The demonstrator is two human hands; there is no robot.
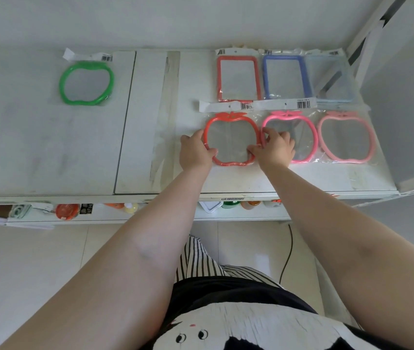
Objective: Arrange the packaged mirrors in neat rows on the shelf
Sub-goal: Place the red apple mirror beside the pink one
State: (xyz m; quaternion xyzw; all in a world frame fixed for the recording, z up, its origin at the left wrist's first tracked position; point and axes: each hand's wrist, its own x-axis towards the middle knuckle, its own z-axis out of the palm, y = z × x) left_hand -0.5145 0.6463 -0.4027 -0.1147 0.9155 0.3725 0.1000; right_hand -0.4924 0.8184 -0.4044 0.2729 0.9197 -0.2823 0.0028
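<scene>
A red apple-shaped packaged mirror lies on the white shelf, and both hands hold it. My left hand grips its left rim and my right hand grips its right rim. To its right lie a bright pink apple mirror and a pale pink apple mirror in one row. Behind them a second row holds a red rectangular mirror, a blue rectangular one and a pale blue one. A green apple mirror lies alone at the far left.
The shelf ends at a white upright on the right. A lower shelf under the front edge carries several small items. A black cable runs down the tiled floor.
</scene>
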